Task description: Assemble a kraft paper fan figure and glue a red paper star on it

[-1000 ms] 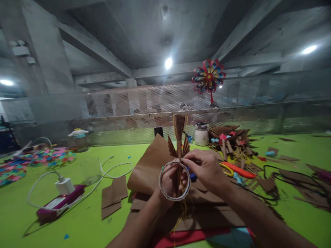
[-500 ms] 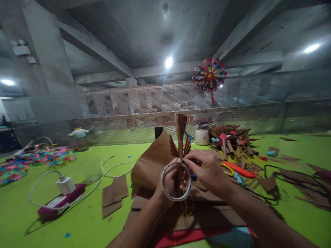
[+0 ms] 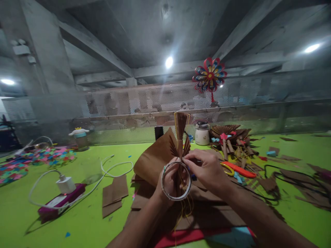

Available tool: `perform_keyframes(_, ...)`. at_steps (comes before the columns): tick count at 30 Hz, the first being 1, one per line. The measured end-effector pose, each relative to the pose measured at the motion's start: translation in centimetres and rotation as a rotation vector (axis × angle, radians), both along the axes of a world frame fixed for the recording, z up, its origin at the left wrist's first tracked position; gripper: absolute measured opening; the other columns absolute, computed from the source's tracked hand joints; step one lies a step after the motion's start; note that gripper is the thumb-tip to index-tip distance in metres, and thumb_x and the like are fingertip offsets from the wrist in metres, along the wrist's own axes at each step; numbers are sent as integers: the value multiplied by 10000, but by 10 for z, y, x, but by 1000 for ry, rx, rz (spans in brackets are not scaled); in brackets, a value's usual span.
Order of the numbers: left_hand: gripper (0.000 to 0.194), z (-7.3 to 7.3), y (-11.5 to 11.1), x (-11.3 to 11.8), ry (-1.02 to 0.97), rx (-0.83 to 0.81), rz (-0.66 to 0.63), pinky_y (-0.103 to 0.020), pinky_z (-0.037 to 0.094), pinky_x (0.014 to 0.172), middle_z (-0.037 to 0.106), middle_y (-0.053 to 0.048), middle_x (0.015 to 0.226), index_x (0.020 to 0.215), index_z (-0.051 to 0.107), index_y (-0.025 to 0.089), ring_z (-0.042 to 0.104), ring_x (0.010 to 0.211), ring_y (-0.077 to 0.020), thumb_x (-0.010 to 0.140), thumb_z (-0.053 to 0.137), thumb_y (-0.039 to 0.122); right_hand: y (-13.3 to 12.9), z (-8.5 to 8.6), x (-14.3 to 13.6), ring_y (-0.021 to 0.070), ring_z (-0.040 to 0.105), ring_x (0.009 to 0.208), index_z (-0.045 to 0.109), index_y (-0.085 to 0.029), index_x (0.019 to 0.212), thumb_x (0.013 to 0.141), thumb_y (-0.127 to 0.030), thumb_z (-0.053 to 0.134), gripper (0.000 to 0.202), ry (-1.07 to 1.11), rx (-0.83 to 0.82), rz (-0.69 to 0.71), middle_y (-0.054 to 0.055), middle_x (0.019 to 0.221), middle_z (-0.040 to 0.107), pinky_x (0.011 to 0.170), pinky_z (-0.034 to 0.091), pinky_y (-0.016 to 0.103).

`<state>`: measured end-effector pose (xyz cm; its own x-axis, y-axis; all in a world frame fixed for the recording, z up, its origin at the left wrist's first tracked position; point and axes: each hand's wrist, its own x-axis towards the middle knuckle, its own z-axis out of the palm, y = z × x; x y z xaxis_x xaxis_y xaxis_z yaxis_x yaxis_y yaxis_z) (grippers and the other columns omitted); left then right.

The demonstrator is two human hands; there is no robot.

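My left hand (image 3: 168, 182) is closed around the lower end of a pleated brown paper fan (image 3: 181, 125), which stands upright with smaller folds spreading at both sides. Yellow thread runs along the fan, and loose yellow thread (image 3: 182, 215) dangles below. A whitish ring (image 3: 176, 198) sits in front of my left palm; how it is held cannot be made out. At the fan's narrow lower part my right hand (image 3: 208, 168) pinches with thumb and forefinger. Whatever lies between those fingertips is too small to see.
Behind the hands a large brown paper sheet (image 3: 150, 158) curls up. Scissors with yellow handles (image 3: 227, 168) and an orange-red tool (image 3: 241, 169) lie right, before a heap of paper fans (image 3: 230, 137). A purple power strip (image 3: 62, 203) with white cable sits left. A jar (image 3: 202, 134) stands behind.
The curled brown sheet has shifted slightly to the right, its top edge rising a little. Both hands and the fan stay almost in place.
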<state>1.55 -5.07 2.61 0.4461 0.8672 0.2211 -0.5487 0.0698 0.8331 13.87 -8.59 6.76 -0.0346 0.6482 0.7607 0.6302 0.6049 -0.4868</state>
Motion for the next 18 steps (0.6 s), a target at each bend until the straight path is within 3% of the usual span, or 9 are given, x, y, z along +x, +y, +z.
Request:
perform_keyframes(5,189,-4,2,0,0,45,27,-162,267,406,407,47,555,756,463,174,363,460,-50,771,540,346,-2,1,-1,127,530,620,632,-159,644,736,-114,543,136,-20,24,-32,18,634,602,600,388,241)
perform_keyframes(11,191,2,-3,1,4,50,13,-150,248,377,399,49,533,748,463,169,358,438,-51,751,555,337,-2,0,-1,126,533,607,630,-150,640,740,-132,531,141,45,-16,9,22,627,599,580,403,238)
perform_keyframes(18,249,8,-4,0,-75,-85,-28,-143,223,349,423,28,513,742,507,143,375,412,-55,724,557,386,10,-5,0,100,516,446,636,-125,685,714,-253,572,146,428,-256,286,-1,524,577,426,422,211)
